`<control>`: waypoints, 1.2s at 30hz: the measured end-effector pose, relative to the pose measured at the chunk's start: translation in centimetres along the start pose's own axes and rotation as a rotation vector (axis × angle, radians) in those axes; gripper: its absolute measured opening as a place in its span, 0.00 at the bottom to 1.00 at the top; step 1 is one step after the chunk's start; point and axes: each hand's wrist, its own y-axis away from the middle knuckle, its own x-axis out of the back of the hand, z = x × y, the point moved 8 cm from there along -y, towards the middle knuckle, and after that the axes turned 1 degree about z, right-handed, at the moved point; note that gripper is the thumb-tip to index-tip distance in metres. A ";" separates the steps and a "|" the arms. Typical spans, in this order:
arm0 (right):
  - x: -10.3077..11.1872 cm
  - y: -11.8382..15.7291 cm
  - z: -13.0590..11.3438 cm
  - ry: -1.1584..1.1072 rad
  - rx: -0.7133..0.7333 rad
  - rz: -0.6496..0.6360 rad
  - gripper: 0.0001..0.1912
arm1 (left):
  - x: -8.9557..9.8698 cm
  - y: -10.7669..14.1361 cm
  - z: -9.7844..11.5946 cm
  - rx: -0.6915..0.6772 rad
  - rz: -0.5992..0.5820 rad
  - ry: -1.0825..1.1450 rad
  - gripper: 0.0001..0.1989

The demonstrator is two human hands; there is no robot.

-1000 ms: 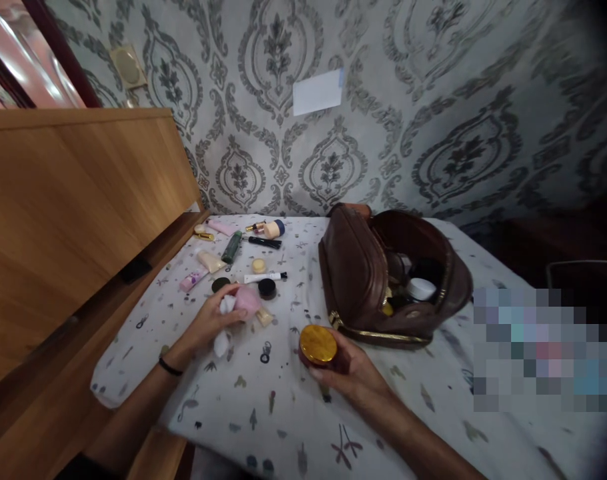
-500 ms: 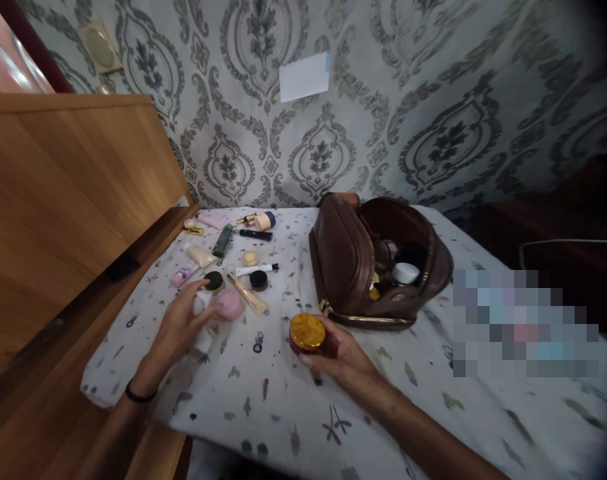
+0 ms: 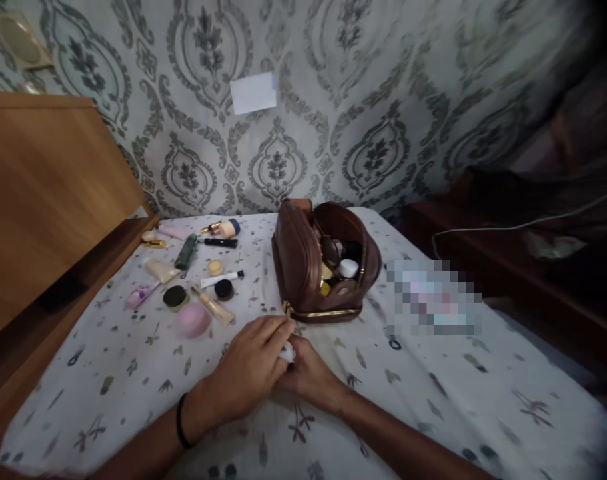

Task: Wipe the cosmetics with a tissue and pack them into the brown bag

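Note:
My left hand [image 3: 256, 360] is closed over the top of a white, soft-looking cloth or tissue [image 3: 287, 352], of which only a small patch shows between the hands. From the right, my right hand [image 3: 308, 377] curls in against it, fingers wrapped round. The jar with the gold lid seen earlier in that hand is now covered by both hands. Just behind them stands a brown cosmetic bag [image 3: 298, 273], unzipped, with jars and a white-lidded container [image 3: 348, 269] inside. A round pink item [image 3: 193, 320] lies to the left of my hands.
Left on the patterned cloth [image 3: 148, 400] lie a dark-lidded jar [image 3: 175, 297], a beige tube [image 3: 216, 307], a black-lidded pot [image 3: 224, 289], a green bottle [image 3: 186, 251] and several other cosmetics. A wooden panel [image 3: 53, 193] borders the left; a blurred-out item [image 3: 433, 297] lies right.
My left hand has left the pink item and come right, bringing the white cloth over to my right hand. The gold lid has gone out of sight. The view has turned right.

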 end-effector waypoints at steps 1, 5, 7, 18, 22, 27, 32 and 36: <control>-0.2 0.1 0.1 -0.023 -0.009 -0.016 0.21 | 0.2 -0.3 -0.5 0.044 0.003 0.054 0.23; -0.5 0.1 -0.7 -0.081 0.060 -0.063 0.23 | 0.9 -0.7 -3.1 0.277 0.047 0.400 0.19; -0.4 0.2 -1.4 -0.082 0.136 -0.071 0.29 | 0.4 -0.3 -4.8 0.440 0.084 0.628 0.19; 1.9 1.2 -2.6 0.345 0.379 0.256 0.33 | -3.8 1.1 -6.8 0.863 0.207 1.522 0.22; 2.3 1.5 -2.5 0.470 0.380 0.287 0.37 | -4.2 1.8 -7.3 0.990 0.217 1.610 0.12; 2.1 1.4 -2.5 0.514 0.390 0.261 0.36 | -3.9 1.3 -7.0 0.904 0.176 1.607 0.19; 1.3 1.7 -4.0 0.563 0.490 0.235 0.37 | -3.3 1.3 -7.2 0.918 0.316 1.501 0.23; 1.1 1.3 -4.0 0.531 0.462 0.196 0.32 | -3.0 1.5 -7.4 0.945 0.396 1.418 0.24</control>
